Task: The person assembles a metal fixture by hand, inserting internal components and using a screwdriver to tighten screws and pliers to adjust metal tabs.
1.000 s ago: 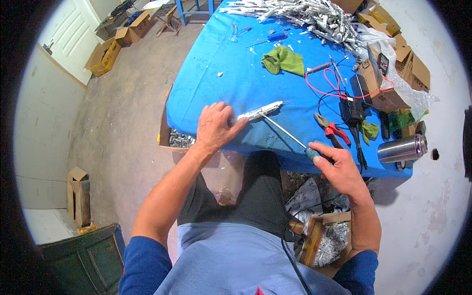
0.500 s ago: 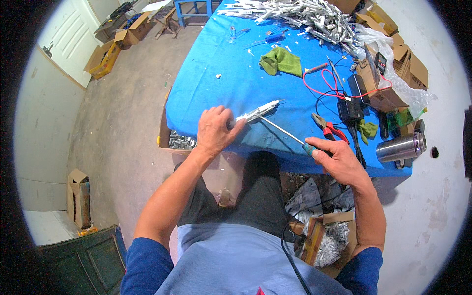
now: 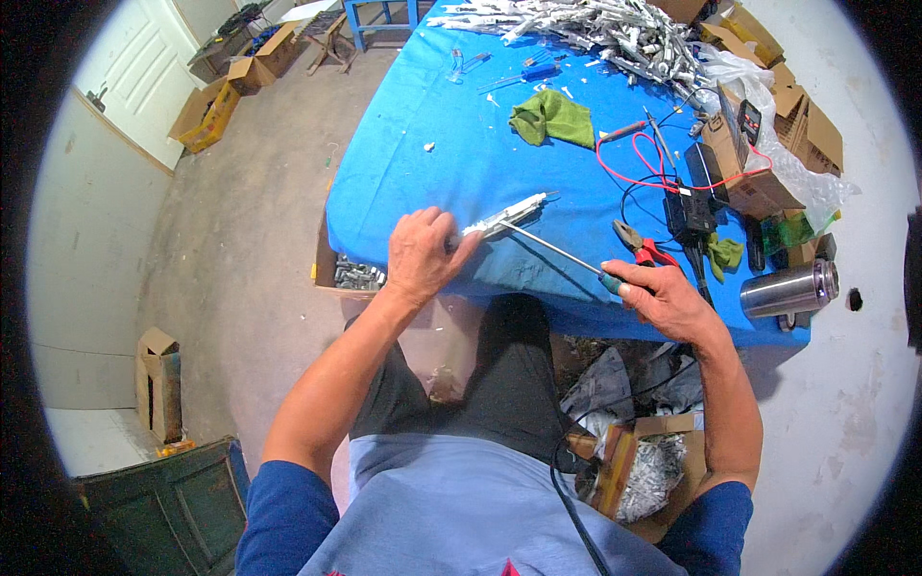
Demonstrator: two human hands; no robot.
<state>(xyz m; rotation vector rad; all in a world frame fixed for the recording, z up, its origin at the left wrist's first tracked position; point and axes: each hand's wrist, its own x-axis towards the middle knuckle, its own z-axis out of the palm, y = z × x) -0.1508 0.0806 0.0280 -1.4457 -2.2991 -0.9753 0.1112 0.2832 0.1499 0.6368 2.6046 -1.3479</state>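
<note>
My left hand (image 3: 420, 254) is closed on the near end of a slim white stick-shaped part (image 3: 519, 208), holding it on the blue cloth. A thin wire or pin sticks out of its far end. In my right hand (image 3: 669, 302) is a screwdriver (image 3: 562, 252) with a long metal shaft and a teal handle, mostly hidden by my fingers. The shaft slants left, and its tip touches the middle of the white part. Beyond my right hand lie red-handled pliers (image 3: 644, 246).
A heap of similar white parts (image 3: 615, 34) covers the table's far end. A green cloth (image 3: 553, 119), red and black leads (image 3: 663, 173) and a steel flask (image 3: 788, 290) lie on the blue table (image 3: 384, 192). Boxes stand below it, one holding white scraps (image 3: 656, 475).
My right hand has shifted slightly right, more of it turning over the screwdriver handle. The tip stays on the white part, and my left hand keeps its hold.
</note>
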